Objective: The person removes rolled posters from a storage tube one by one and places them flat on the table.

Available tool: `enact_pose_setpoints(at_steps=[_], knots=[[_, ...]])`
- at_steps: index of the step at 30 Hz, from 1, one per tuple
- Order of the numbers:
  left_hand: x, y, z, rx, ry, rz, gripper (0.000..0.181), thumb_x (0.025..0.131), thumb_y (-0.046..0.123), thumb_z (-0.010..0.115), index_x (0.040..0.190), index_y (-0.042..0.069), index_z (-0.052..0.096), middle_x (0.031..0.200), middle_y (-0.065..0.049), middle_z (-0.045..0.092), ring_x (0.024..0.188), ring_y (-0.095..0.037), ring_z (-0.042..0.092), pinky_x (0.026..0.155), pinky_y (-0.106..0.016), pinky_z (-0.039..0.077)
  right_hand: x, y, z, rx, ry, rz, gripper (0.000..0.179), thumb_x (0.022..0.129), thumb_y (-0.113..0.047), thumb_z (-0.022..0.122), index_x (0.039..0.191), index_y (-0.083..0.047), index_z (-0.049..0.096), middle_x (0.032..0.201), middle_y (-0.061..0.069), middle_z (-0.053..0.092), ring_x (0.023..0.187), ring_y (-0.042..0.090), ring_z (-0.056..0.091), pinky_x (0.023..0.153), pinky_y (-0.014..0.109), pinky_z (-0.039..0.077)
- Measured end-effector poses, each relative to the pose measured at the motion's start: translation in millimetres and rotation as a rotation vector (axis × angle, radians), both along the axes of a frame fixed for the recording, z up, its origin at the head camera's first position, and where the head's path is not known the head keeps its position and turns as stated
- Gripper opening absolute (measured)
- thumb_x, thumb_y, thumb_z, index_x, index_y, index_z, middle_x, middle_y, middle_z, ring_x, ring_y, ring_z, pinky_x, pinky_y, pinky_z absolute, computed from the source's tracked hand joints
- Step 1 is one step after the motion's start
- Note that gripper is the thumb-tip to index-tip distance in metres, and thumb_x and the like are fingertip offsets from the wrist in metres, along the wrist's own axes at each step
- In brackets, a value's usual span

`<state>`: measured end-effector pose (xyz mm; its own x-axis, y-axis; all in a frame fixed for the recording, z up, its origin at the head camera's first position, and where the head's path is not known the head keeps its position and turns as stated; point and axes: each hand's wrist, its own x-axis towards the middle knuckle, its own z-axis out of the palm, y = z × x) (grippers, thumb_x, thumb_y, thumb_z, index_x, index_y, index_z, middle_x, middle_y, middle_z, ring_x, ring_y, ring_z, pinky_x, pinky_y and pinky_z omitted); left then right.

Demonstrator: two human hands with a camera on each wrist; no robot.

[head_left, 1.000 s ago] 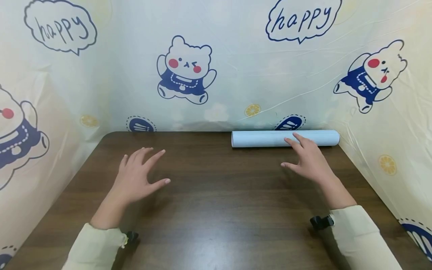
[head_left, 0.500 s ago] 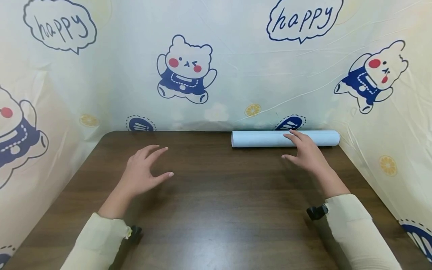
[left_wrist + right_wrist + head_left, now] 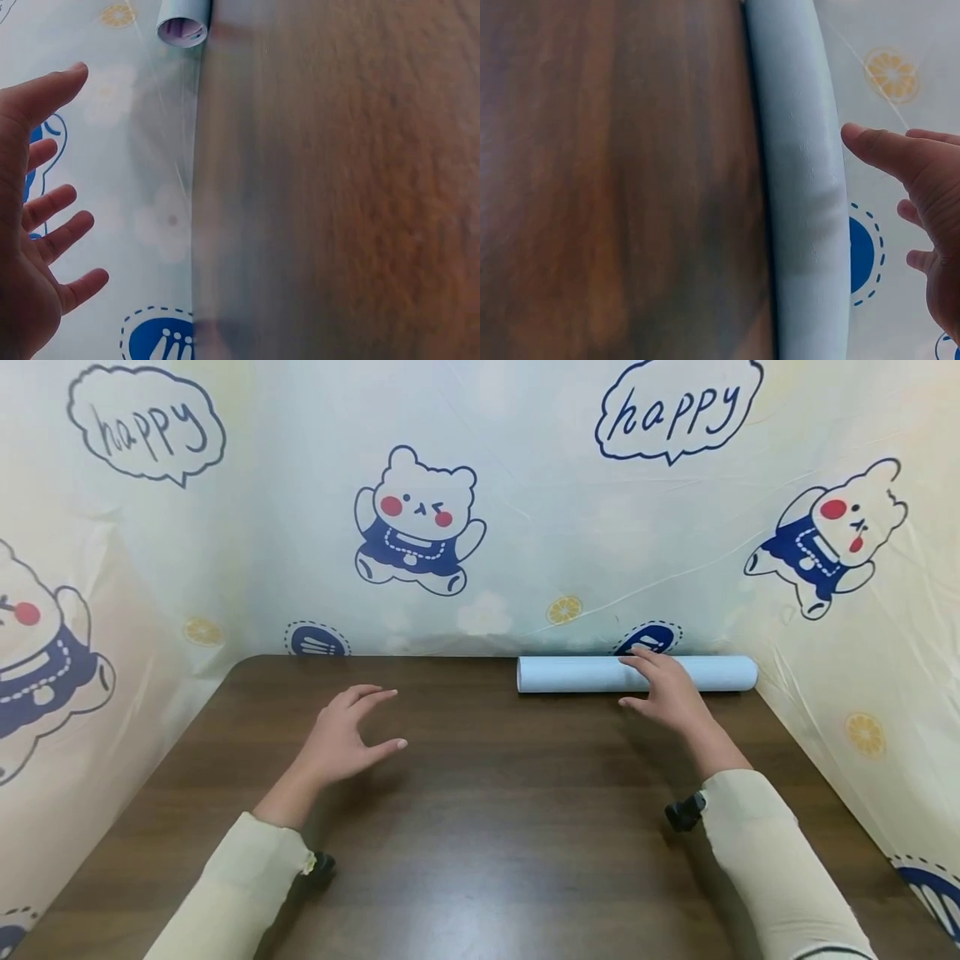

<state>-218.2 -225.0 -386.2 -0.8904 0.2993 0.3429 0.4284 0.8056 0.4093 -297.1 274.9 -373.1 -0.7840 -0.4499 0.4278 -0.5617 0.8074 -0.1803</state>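
Note:
A pale blue roll [image 3: 566, 675], like a rolled-up sheet, lies along the back right edge of the table. Its open end [image 3: 184, 31] shows a pinkish-purple inside in the left wrist view. My right hand [image 3: 671, 695] hovers over the roll's near side with thumb and fingers spread. In the right wrist view a gap seems to separate that hand [image 3: 934, 187] from the roll's surface [image 3: 802, 180]. My left hand [image 3: 341, 735] is held above the table, left of the roll, fingers parted and holding nothing.
The dark brown wooden table [image 3: 487, 827] has a rounded back left corner. A printed curtain [image 3: 525, 527] with bears and lettering hangs behind it and along both sides. Black bands with small devices sit at both wrists.
My left hand has moved right and slightly forward. My right hand has shifted a little forward and left, over the roll. The roll lies in the same place on the table.

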Motion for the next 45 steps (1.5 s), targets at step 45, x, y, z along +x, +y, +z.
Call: enact_pose_setpoints(at_steps=[45], knots=[[-47.4,44.1,-19.1,0.176,-0.213,-0.034,0.071,0.079,0.043,0.08,0.14,0.017,0.053,0.141,-0.011,0.048,0.123,-0.035,0.051,0.098,-0.057,0.044,-57.7,-18.9,-22.3,0.202,-0.301,-0.201,0.089,0.077,-0.012,0.082,0.151,-0.016,0.034,0.147,0.025,0.038,0.134,0.05,0.031,0.105,0.075,0.011]])
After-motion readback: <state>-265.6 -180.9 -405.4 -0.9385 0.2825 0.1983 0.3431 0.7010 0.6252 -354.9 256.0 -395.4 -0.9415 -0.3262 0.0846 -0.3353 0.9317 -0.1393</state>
